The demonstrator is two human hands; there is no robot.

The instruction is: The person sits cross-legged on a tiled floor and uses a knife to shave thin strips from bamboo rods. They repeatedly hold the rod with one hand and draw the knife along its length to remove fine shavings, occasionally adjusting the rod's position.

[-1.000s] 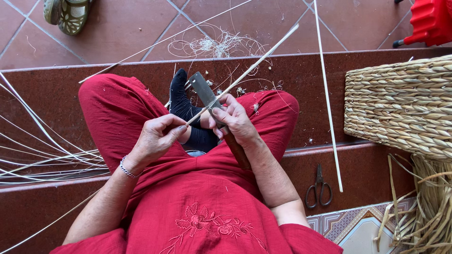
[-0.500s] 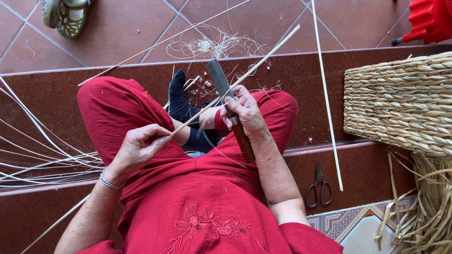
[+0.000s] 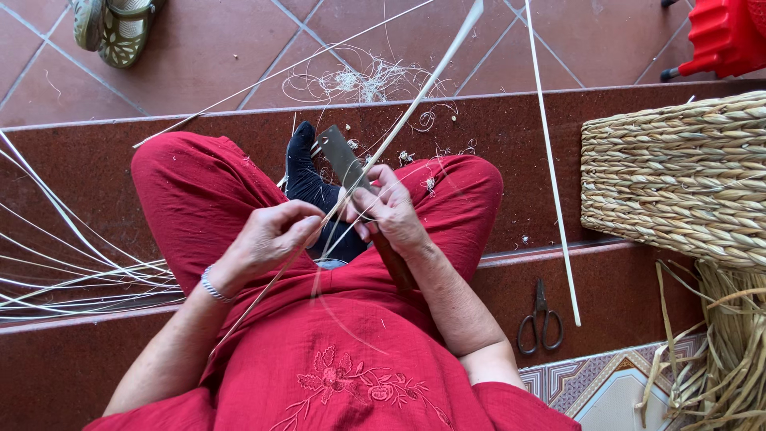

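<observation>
I sit on a step in red clothes. My right hand grips a knife with a wooden handle and a flat grey blade that points away from me. My left hand pinches a long pale cane strip just left of the blade. The strip runs from my lap up to the top right and crosses the blade. A thin shaving curls down over my lap. A foot in a dark sock rests between my knees.
A woven straw basket stands at the right with loose straw below it. Black scissors lie on the step. Pale strips fan out at left. Shavings, a sandal and a red plastic thing lie on the tiled floor.
My left hand has slid back along the strip toward the blade. The knife blade has tilted slightly left. The strip has shifted with it.
</observation>
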